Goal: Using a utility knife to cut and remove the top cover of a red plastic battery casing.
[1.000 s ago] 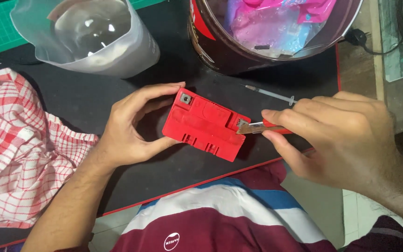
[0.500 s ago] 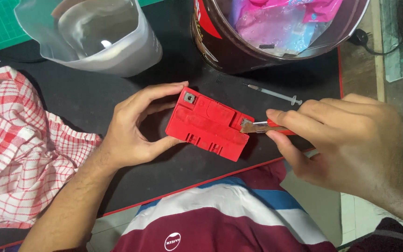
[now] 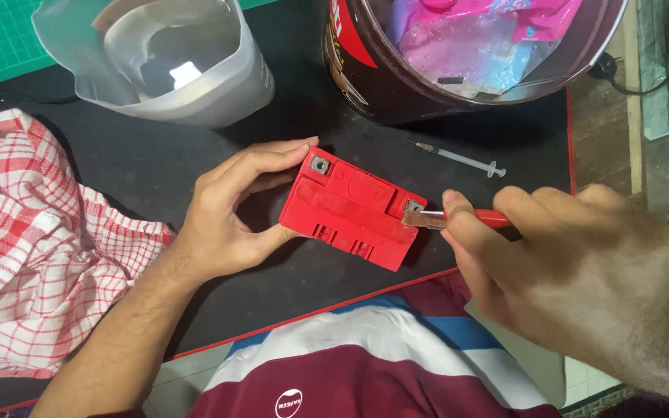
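Nearby, we noted a clear plastic syringe (image 3: 458,158), red checked cloth (image 3: 32,248); left hand (image 3: 230,213) gripped the red rectangular plastic battery (image 3: 350,207), right hand (image 3: 582,271) pinched a red-handled flat-tipped tool (image 3: 458,219).

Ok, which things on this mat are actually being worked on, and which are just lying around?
In use:
- red battery block, steadied by the left hand
- red-handled tool, in the right hand, tip at the block's corner terminal

Lying about:
- syringe
- checked cloth
- translucent jug
- dark tub of packets

Dim, warm light – glare inside plastic jug (image 3: 172,66)
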